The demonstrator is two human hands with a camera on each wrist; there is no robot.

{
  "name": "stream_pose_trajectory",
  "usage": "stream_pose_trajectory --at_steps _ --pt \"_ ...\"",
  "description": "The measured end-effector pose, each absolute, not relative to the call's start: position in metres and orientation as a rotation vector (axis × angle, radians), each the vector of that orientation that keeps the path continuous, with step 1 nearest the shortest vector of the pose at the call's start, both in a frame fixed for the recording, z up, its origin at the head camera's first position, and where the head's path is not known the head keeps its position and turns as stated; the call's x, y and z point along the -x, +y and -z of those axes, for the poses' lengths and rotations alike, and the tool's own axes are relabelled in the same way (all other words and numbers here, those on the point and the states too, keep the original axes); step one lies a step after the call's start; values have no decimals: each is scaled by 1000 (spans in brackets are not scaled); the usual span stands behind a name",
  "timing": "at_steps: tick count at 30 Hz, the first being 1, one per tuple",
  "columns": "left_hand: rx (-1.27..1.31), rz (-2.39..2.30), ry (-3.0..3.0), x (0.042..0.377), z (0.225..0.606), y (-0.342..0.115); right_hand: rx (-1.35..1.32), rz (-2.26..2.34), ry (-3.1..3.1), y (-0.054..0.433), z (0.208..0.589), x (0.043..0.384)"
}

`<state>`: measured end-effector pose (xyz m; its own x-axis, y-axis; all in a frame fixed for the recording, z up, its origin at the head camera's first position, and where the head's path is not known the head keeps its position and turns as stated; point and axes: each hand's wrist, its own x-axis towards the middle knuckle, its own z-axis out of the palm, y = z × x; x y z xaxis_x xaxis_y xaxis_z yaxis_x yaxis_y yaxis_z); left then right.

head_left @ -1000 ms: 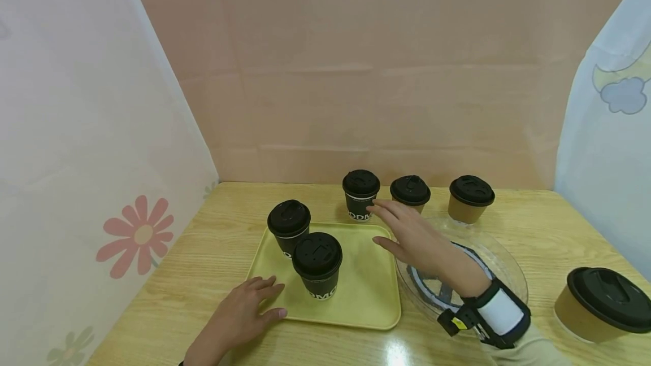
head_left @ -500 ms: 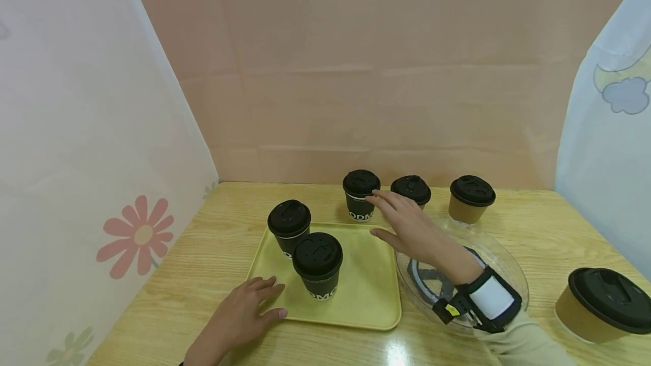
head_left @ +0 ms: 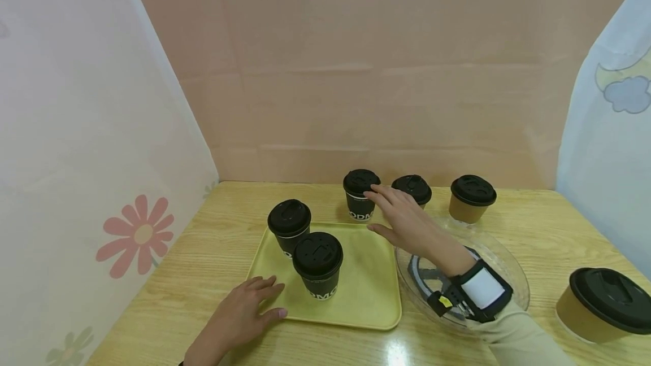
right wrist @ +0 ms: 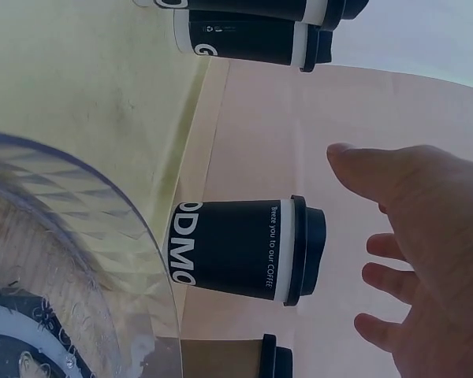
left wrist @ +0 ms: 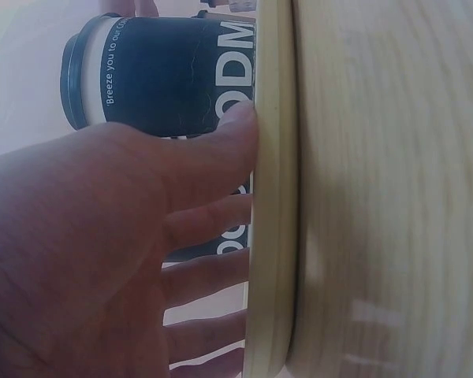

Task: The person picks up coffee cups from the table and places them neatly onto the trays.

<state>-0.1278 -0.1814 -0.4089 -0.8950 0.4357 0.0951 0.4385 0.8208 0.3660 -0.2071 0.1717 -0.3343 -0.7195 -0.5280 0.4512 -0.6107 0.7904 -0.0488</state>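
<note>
My left hand (head_left: 241,310) rests with spread fingers at the left front corner of the yellow tray (head_left: 368,275); in the left wrist view its fingertips touch the tray's rim (left wrist: 273,197). Two lidded black paper coffee cups stand on the tray, the front cup (head_left: 319,267) and the rear cup (head_left: 288,225). My right hand (head_left: 409,227) hovers with fingers extended, nearest a third black coffee cup (head_left: 360,196) behind the tray. A gap shows between that hand (right wrist: 437,244) and the cup (right wrist: 232,248) in the right wrist view.
Right of the tray, under my right forearm, sits a clear round plastic dish (head_left: 511,267) with a grey and white ring-shaped thing inside. Brown lidded cups stand behind it (head_left: 468,199), with another brown cup (head_left: 592,309) at front right. Cloth screens border the table.
My right hand has shifted slightly left and away from me, towards the black cup at the back. The left hand, tray and cups have stayed in place.
</note>
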Motion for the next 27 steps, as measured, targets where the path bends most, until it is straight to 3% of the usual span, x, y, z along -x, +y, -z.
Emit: stream_pose_trajectory --at_steps 27 --pt "702 631 -3014 127 406 -180 -825 -303 -2624 165 333 226"
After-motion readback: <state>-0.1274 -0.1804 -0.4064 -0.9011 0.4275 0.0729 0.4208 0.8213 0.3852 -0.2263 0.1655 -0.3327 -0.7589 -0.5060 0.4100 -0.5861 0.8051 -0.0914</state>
